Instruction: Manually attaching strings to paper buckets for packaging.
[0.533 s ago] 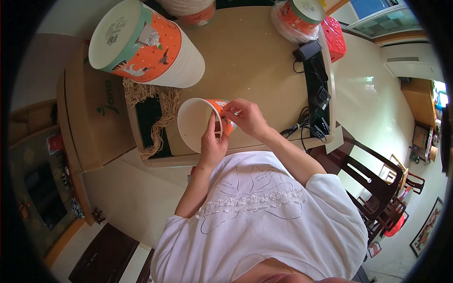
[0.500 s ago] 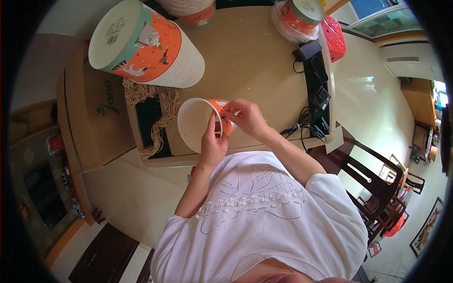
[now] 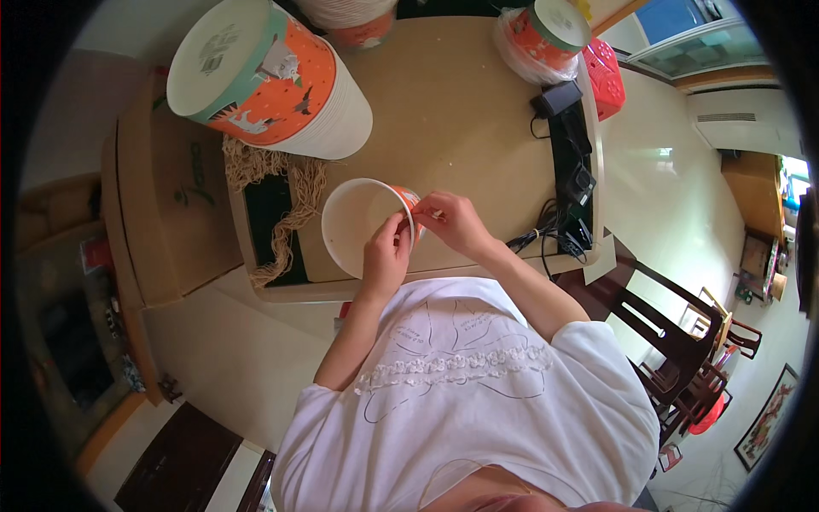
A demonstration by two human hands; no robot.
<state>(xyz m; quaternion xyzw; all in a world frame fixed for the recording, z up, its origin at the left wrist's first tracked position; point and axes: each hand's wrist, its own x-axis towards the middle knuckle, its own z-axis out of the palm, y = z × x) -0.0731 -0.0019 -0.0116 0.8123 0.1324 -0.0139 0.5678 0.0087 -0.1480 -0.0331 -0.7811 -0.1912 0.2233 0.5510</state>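
A paper bucket [image 3: 354,226], white inside with an orange printed outside, lies tipped on its side over the table's near edge, its mouth facing left. My left hand [image 3: 386,258] has its fingers closed on the rim at the right of the mouth. Against the orange outer wall, close to the left fingertips, my right hand [image 3: 456,224] holds its thumb and fingers in a pinch. Whatever sits between those right fingertips is too small to make out. A tall stack of like buckets [image 3: 281,94] leans bottom-up beyond, to the left.
Tangled beige string [image 3: 296,200] hangs along the table's left side, beside a cardboard box [image 3: 183,213]. Black adapters and cables [image 3: 563,218] line the right edge. More buckets [image 3: 546,34] in plastic wrap and a red basket [image 3: 604,78] stand at the far right.
My left fingers have shifted from inside the mouth to pinch the rim. My right fingers have lowered along the outer wall, nearer the left hand. The bucket has stayed nearly in place.
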